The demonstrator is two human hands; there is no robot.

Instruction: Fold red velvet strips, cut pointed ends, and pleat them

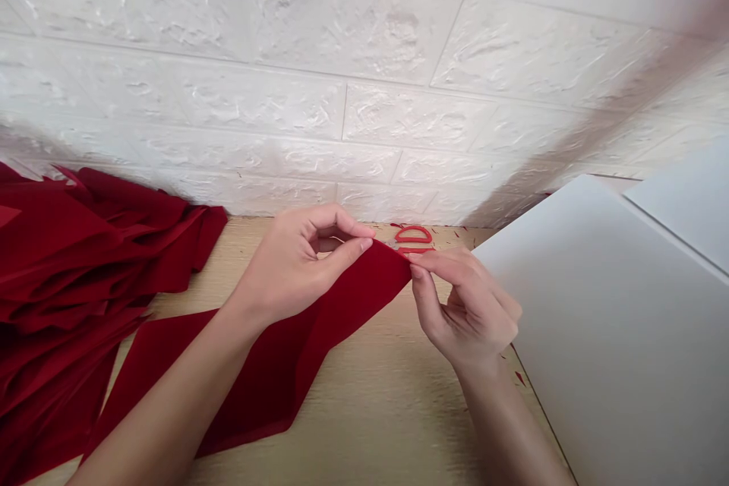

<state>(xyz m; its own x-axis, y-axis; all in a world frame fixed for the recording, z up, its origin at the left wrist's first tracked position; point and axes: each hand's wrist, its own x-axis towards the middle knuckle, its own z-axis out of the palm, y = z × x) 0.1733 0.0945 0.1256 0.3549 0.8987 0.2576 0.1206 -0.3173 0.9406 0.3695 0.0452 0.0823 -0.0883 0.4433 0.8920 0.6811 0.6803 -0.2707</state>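
A long strip of dark red fabric (285, 357) lies across the wooden table (376, 410), its far end lifted. My left hand (296, 262) pinches the top edge of that end between thumb and forefinger. My right hand (464, 300) pinches the strip's right corner with closed fingers. Both hands hold the end a little above the table. Just behind the hands, red scissor handles (414, 235) show near the wall; the blades are hidden.
A heap of the same dark red fabric (68, 273) fills the left side. A white board (620, 349) covers the table's right side. A white brick-pattern wall (364, 91) stands close behind. Small red scraps dot the wood.
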